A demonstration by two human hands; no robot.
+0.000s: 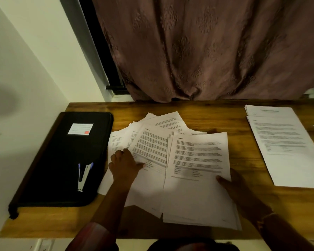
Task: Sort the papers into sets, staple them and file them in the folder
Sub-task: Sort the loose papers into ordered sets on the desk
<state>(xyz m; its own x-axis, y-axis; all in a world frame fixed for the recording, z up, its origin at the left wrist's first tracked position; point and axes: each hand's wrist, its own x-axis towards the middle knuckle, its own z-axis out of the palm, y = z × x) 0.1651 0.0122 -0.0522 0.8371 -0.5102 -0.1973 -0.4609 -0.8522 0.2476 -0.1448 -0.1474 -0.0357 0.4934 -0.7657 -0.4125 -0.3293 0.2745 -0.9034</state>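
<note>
Holds down the fanned papers with the left hand, fingers spread and fairly straight, pressing rather than gripping. Pinches the right edge of the top sheaf with the right hand, thumb on top, other fingers hidden beneath.

Risks mixing sets: sheets overlap at several angles between the two hands, so lifting the sheaf could likely drag a stray page along. Risks a slide too, since the sheaf's near edge lies close to the near rim of the surface, and a loose pinch could spill pages over it. Could also misalign corners before stapling.

Keeps the black folder just left of the left hand, stapler lying on it. Leaves a sorted pile beyond and right of the right hand.

Shows bold headings and printed paragraphs on each page, too blurred to read. Shows a white lined label with a red patch on the folder, no legible words. No brand visible.
</note>
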